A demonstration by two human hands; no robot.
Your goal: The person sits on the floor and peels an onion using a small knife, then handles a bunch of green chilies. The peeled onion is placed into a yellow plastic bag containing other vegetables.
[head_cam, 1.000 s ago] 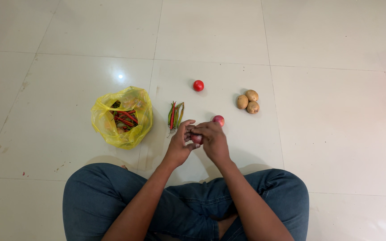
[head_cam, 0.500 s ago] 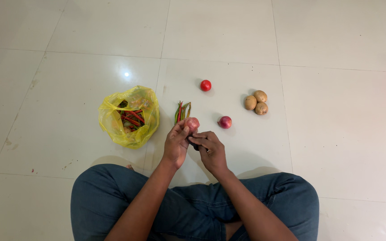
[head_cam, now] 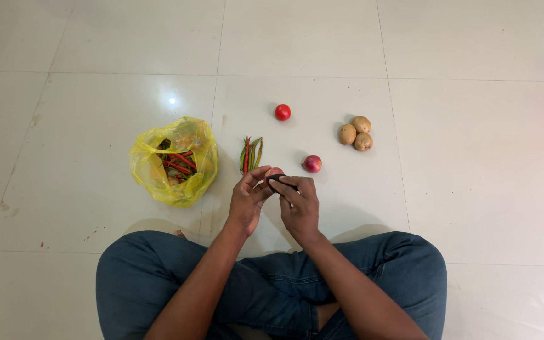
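Observation:
I sit cross-legged on a white tiled floor. My left hand (head_cam: pixel 245 200) grips a small red onion (head_cam: pixel 273 171) by its fingertips, just above the floor. My right hand (head_cam: pixel 301 206) pinches a small dark tool (head_cam: pixel 280 180) and presses it against the onion's near side. I cannot tell what kind of tool it is. A second red onion (head_cam: pixel 311 164) lies on the floor just right of my hands.
A yellow plastic bag (head_cam: pixel 152 179) with red and green chillies inside lies open at the left. A small bunch of chillies (head_cam: pixel 250 154) lies beyond my hands. Farther off are a red tomato (head_cam: pixel 283 112) and three potatoes (head_cam: pixel 355 133).
My left hand raised the onion away from my right hand half a second ago. Now both hands have come together again, with the dark tool against the onion.

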